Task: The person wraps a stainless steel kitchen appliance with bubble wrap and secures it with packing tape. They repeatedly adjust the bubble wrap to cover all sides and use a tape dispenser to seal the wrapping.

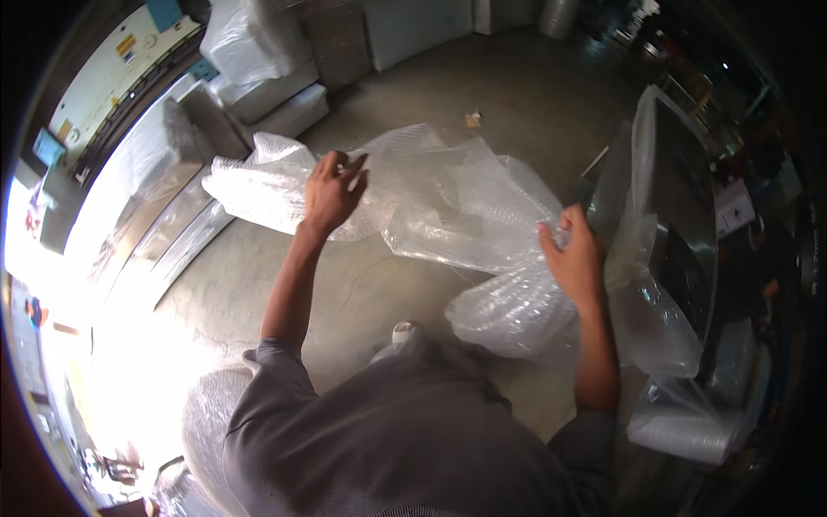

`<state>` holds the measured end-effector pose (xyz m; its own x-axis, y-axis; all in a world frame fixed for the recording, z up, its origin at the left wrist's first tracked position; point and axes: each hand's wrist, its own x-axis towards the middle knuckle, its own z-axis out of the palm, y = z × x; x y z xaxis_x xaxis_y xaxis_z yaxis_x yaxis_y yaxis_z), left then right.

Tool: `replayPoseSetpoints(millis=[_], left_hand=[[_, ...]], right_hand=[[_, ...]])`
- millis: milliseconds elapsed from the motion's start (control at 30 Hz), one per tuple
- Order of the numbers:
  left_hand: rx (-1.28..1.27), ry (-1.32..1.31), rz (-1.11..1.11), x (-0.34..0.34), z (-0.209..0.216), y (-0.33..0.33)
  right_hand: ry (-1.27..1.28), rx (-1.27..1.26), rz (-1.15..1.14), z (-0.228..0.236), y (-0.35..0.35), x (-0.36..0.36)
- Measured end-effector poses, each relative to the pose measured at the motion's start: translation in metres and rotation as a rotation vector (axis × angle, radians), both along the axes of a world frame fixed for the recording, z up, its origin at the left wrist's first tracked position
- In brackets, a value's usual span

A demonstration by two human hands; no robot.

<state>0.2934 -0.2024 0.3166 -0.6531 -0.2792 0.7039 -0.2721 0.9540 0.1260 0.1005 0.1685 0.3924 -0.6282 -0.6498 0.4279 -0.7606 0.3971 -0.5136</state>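
A long sheet of clear bubble wrap [465,207] stretches across in front of me, crumpled and hanging in folds. My right hand [575,263] grips its edge between thumb and fingers, and a bunched part of the sheet droops below that hand. Over the left part of the wrap is my left hand [332,196], its fingers bent but apart. It seems to hold nothing; whether the fingertips touch the film is hard to see.
To the right stands a dark flat panel [680,215] partly covered in clear wrap, with a roll of wrap [689,422] below. Plastic-wrapped boxes [164,146] line the left. A small scrap [473,119] lies on the concrete floor [413,99].
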Motion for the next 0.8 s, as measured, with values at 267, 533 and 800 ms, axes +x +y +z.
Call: replayPoseSetpoints(millis=[267,533,800], left_hand=[[-0.205,-0.178,-0.322,-0.013,0.018,0.096],[0.035,-0.210,-0.433,-0.007,-0.001,0.145],[0.280,-0.191,-0.500,0.037,-0.043,0.122]], right_hand=[[-0.038,0.327,0.284,-0.029,-0.070,0.013],[-0.114,0.228,0.433,-0.057,-0.066,0.017],[-0.196,0.052,0.260,-0.078,0.013,-0.012]])
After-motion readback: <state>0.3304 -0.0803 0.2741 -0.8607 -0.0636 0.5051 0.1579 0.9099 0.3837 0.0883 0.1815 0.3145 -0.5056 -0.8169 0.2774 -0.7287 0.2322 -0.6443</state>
